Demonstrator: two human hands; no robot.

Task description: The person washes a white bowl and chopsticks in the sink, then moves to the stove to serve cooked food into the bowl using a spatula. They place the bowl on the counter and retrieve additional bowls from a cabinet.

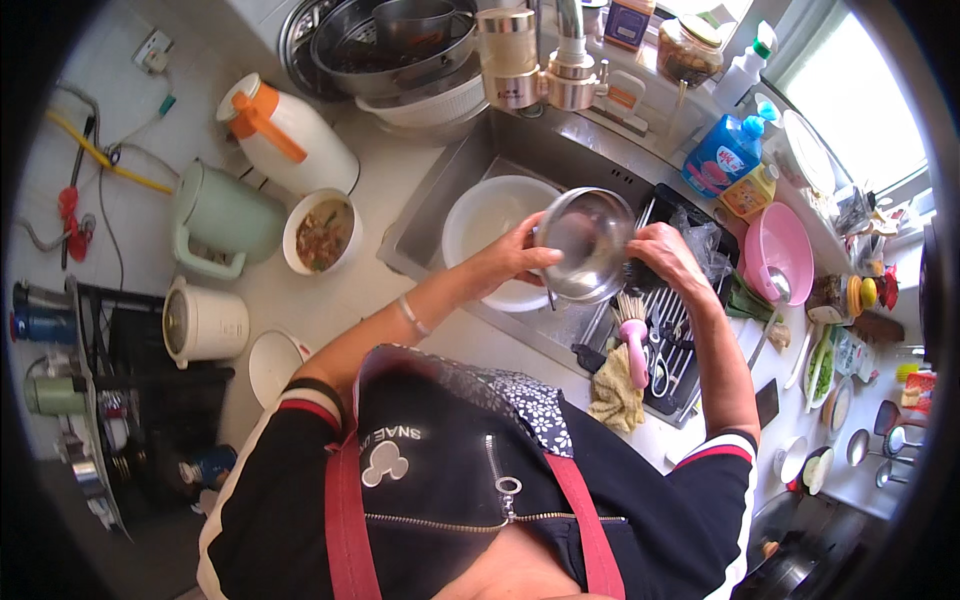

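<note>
My left hand (pixel 517 259) grips a shiny stainless steel bowl (pixel 589 244) by its near left side. The bowl is tilted above the sink (pixel 420 225) and partly overlaps a white plastic basin (pixel 480 202) that holds cloudy liquid. At the bowl's right rim is my right hand (pixel 664 251), its fingers curled. A dark thing shows just below those fingers; whether the hand holds it or only touches the rim is unclear. A pink-handled brush (pixel 634 345) and scissors (pixel 658 360) lie on the slatted rack (pixel 679 375) below my right hand.
A faucet (pixel 571 75) with a filter overhangs the sink. Left stand a bowl of food (pixel 324 231), a green kettle (pixel 225 217) and a white thermos jug (pixel 292 139). Right are a blue detergent bottle (pixel 724 157) and a pink basin (pixel 780 244). A yellowish cloth (pixel 619 390) lies by the near edge.
</note>
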